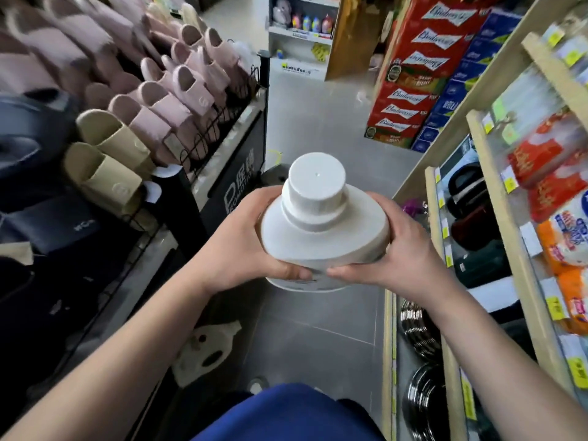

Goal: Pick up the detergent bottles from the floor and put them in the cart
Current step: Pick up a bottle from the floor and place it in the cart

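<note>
Wrapped in a two-handed grip, left hand (241, 246) and right hand (397, 249) curled round the white detergent bottle (324, 230), cap up, held clear above the floor (311, 313). Judged mid-carry: picked up, not yet placed, no cart in view. Hemmed by the slipper rack (222, 128) at left and shelf edges (432, 218) at right; open aisle straight ahead.

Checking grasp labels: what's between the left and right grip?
The white detergent bottle, cap toward the camera; left grip and right grip hold its opposite sides. Shows in the head view.
</note>
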The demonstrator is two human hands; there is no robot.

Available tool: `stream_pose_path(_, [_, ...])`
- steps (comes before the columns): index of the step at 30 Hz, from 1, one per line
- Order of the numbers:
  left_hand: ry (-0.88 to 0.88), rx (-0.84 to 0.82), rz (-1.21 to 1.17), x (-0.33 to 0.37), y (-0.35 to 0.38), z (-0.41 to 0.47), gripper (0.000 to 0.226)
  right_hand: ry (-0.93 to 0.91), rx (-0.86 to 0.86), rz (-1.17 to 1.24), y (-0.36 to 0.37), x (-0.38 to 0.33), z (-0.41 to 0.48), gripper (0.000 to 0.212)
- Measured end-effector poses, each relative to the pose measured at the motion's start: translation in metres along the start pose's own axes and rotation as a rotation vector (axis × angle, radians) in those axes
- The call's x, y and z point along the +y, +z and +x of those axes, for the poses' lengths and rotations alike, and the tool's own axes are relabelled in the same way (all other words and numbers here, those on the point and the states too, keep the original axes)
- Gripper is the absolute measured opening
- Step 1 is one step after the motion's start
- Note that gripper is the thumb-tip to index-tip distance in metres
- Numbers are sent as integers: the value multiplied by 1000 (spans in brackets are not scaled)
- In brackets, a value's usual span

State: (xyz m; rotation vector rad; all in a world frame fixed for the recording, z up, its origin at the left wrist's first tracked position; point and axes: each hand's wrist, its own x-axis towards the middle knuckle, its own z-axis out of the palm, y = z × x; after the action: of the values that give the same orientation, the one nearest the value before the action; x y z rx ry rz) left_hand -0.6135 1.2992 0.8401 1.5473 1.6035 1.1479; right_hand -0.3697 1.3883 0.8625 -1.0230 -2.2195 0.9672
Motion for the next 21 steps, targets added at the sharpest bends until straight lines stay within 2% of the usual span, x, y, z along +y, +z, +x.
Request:
stream_pose_path(6, [-77,164,-9,7,-21,-57,110,-149,-137,43,22,-24,8,91])
stream_pose_path(10, [-147,353,15,22,-23,-107,108,-302,-298,134,41,-42,11,94])
stream_pose_path(13, [-216,528,38,35,-13,-155,106,-435,-428,241,58,-58,6,87])
stream_pose_path(17, [-372,765,58,59,15,-224,98,-552,-675,336,85,-76,-12,87])
stream_pose_path(21, [-553,982,92,86,48,-300,102,-603,-941,383,120,-98,-46,87])
